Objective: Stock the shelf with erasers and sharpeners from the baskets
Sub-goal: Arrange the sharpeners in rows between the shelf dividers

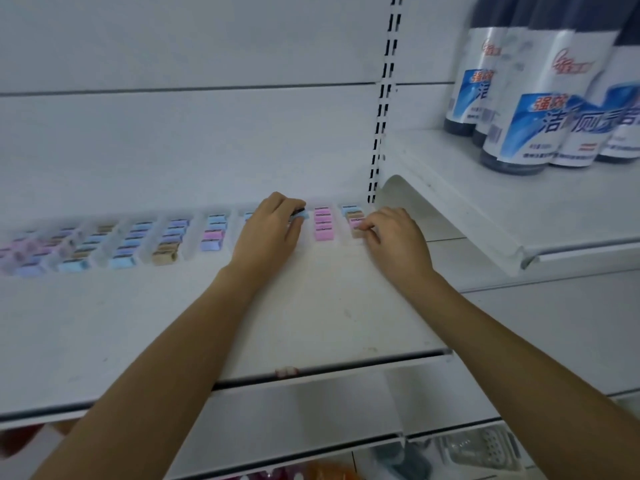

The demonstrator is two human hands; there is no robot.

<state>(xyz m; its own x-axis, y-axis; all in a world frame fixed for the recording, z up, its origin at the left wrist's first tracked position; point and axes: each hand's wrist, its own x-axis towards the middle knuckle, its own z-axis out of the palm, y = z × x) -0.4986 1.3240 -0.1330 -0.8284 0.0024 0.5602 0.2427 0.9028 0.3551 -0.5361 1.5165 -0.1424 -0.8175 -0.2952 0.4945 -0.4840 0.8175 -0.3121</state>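
1. Sharpener of light-blue plastic with a dark top (300, 215), small and blocky, is pinched in the fingertips of the left hand (268, 225), at the back of the white metal shelf (311, 306).
2. Just right of that hand stands a column of pink sharpeners (323, 225).
3. The right hand (394, 233) lies palm-down, fingers curled onto the front pieces of the rightmost column of blue, tan and pink sharpeners (353, 216); whether it grips one cannot be told.
4. Leftward, more pastel columns (166, 239) line the shelf's back.
5. Dark bottles with blue-and-white labels (519, 126) stand on a higher white shelf (485, 209) to the right.
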